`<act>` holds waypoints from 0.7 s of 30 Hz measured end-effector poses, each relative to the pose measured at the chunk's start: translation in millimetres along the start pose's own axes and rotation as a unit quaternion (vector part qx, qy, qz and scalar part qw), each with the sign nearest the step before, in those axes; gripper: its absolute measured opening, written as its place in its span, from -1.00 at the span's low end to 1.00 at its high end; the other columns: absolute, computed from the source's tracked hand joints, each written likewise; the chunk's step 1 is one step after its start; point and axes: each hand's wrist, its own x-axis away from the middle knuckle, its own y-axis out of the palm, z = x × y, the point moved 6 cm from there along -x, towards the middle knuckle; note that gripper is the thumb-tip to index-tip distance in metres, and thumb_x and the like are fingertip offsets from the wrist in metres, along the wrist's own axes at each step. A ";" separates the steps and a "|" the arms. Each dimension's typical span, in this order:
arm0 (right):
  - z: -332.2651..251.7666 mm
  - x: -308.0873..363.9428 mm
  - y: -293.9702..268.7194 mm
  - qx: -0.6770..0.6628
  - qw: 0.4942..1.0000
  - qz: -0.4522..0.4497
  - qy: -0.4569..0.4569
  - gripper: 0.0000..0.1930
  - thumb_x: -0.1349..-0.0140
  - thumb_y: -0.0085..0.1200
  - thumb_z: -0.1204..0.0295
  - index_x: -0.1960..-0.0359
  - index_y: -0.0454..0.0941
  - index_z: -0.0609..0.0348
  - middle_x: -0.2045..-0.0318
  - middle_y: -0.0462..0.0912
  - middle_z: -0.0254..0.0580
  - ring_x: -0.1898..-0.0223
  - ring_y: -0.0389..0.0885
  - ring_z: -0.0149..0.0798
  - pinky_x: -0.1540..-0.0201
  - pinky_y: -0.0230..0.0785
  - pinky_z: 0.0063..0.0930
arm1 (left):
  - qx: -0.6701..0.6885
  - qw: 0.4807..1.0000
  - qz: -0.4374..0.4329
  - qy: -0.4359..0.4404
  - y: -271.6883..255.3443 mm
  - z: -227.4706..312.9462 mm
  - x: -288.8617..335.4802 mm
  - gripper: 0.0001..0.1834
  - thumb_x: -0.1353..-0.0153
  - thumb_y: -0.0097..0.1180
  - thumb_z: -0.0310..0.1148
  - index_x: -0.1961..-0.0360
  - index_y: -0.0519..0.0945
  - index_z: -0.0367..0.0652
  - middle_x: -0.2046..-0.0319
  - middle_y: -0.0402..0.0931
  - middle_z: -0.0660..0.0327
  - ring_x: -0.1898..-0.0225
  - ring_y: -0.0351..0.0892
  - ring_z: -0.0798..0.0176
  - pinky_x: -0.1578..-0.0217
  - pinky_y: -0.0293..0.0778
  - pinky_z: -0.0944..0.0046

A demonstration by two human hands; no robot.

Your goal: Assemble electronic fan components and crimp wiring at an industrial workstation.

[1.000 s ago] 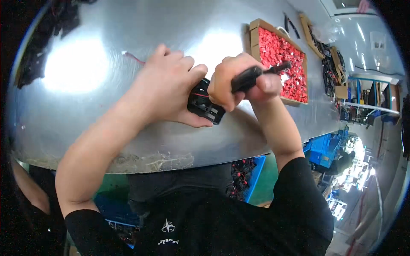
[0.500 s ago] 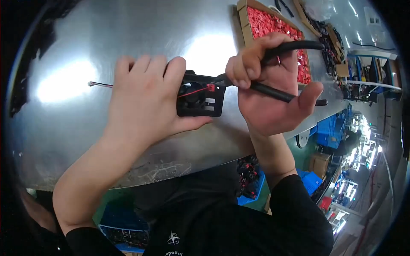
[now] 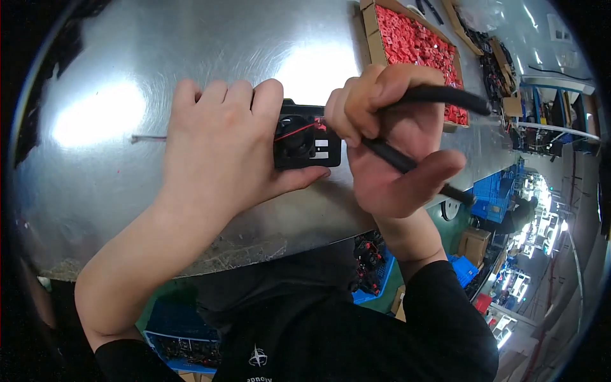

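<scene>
A rectangular black plastic housing (image 3: 328,160) sits set back from the near edge of the silvery metal table (image 3: 223,51), its long side running roughly along that edge; its left part is covered, a round black fan (image 3: 294,144) shows inside, and small rectangular cut-outs pierce its right end. A thin red wire (image 3: 296,132) slants from the fan up to a small red plastic piece (image 3: 320,125) near the upper right corner. Beside that corner, black-handled metal pliers (image 3: 442,95) stand with handles spread toward the right, their head hidden.
</scene>
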 end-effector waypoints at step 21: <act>-5.4 -8.0 -14.4 -0.113 0.992 -0.056 -0.029 -0.17 -0.38 -0.14 -0.46 -0.18 0.33 0.15 0.34 0.36 -0.25 0.39 0.38 -0.34 0.24 0.26 -0.34 | -0.003 0.998 0.060 0.007 -3.6 1.8 2.4 -0.18 0.25 0.50 0.42 0.28 0.54 -0.09 0.42 0.53 0.23 0.31 0.57 0.14 0.15 0.29 0.09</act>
